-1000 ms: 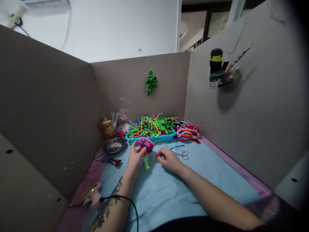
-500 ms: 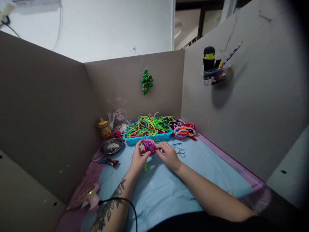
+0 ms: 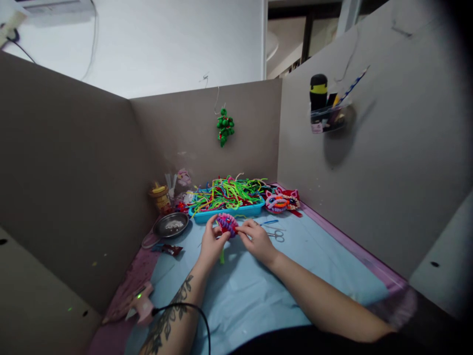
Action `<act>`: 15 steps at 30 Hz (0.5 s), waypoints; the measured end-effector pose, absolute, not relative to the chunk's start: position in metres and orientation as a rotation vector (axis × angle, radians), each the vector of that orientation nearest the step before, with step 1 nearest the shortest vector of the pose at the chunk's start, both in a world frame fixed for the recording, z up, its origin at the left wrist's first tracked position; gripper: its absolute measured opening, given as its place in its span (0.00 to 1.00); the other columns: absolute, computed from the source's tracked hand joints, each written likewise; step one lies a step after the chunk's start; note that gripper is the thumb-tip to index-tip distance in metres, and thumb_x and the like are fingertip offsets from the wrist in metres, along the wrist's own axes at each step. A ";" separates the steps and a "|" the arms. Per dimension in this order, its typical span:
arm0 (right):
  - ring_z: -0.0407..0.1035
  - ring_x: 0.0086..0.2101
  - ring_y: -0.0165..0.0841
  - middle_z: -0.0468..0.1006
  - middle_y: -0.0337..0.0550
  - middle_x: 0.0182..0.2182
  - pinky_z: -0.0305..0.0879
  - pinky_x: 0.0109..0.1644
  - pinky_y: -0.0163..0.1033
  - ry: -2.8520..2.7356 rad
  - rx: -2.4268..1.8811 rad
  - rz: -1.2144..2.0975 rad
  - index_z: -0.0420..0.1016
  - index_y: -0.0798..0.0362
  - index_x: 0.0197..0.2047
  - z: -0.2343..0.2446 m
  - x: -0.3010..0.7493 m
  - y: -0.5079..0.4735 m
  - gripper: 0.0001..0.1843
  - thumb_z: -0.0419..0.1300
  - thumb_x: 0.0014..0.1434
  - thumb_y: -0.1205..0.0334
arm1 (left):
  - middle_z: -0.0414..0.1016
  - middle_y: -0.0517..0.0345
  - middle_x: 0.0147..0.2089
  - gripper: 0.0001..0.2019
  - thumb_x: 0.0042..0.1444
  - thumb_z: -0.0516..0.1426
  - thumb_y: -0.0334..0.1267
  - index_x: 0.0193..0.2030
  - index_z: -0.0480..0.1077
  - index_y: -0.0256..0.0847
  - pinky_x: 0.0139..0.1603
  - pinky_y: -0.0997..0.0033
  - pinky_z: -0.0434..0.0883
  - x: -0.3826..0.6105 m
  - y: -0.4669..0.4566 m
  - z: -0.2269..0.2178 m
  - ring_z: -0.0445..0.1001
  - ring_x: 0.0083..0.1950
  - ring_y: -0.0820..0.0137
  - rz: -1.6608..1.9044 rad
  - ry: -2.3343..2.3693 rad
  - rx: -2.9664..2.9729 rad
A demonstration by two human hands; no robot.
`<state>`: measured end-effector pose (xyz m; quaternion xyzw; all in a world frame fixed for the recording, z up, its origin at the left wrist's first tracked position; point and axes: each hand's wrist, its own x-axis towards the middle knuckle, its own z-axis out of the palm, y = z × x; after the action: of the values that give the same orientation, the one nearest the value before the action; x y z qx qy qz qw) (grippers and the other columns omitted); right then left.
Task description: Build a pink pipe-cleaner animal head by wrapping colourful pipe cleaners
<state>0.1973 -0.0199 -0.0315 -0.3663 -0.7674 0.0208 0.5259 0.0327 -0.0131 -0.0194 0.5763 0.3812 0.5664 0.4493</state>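
Observation:
Between my hands is a small pipe-cleaner figure [image 3: 227, 223] in pink, purple and red, raised over the blue cloth. My left hand [image 3: 214, 240] grips its left side, thumb in front and fingers behind. At its right edge, the thumb and forefinger of my right hand [image 3: 256, 240] pinch the red part. A bright green strand [image 3: 222, 256] hangs below the figure. Scissors [image 3: 277, 235] lie just beyond my right hand, with a blue pen-like tool [image 3: 269, 222] beside them.
A blue tray [image 3: 229, 213] heaped with coloured pipe cleaners stands at the back. Finished-looking pipe-cleaner figures [image 3: 283, 201] sit to its right. On the left are a metal dish [image 3: 171, 225] with small white bits and a pink glue gun [image 3: 142, 303], its black cord crossing my left forearm.
Both hands keep hold of the figure. My right fingers have shifted slightly left along its red edge, and the view has tilted a little.

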 end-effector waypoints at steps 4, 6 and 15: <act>0.65 0.36 0.35 0.69 0.45 0.33 0.66 0.40 0.41 -1.855 -0.870 0.053 0.75 0.51 0.47 -0.032 0.195 -0.021 0.15 0.53 0.58 0.68 | 0.73 0.62 0.28 0.36 0.44 0.62 0.35 0.59 0.53 0.41 0.35 0.71 0.69 0.032 -0.012 -0.020 0.73 0.29 0.72 1.407 0.899 1.354; 0.65 0.36 0.35 0.68 0.45 0.33 0.66 0.40 0.41 -1.858 -0.849 0.060 0.73 0.50 0.49 -0.031 0.195 -0.022 0.17 0.52 0.58 0.68 | 0.73 0.61 0.29 0.36 0.44 0.63 0.35 0.59 0.52 0.41 0.35 0.70 0.70 0.031 -0.012 -0.019 0.73 0.29 0.72 1.413 0.884 1.329; 0.65 0.41 0.36 0.65 0.47 0.39 0.66 0.46 0.44 -1.702 -0.826 0.039 0.71 0.50 0.51 -0.028 0.199 -0.030 0.18 0.52 0.58 0.67 | 0.76 0.53 0.37 0.40 0.41 0.66 0.37 0.60 0.51 0.41 0.40 0.66 0.70 0.025 -0.010 -0.013 0.77 0.34 0.67 1.423 0.841 1.046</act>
<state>0.1994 -0.0302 -0.0278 -0.3542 -0.7297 0.0166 0.5847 0.0253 -0.0102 -0.0133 0.4436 0.3564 0.6034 0.5586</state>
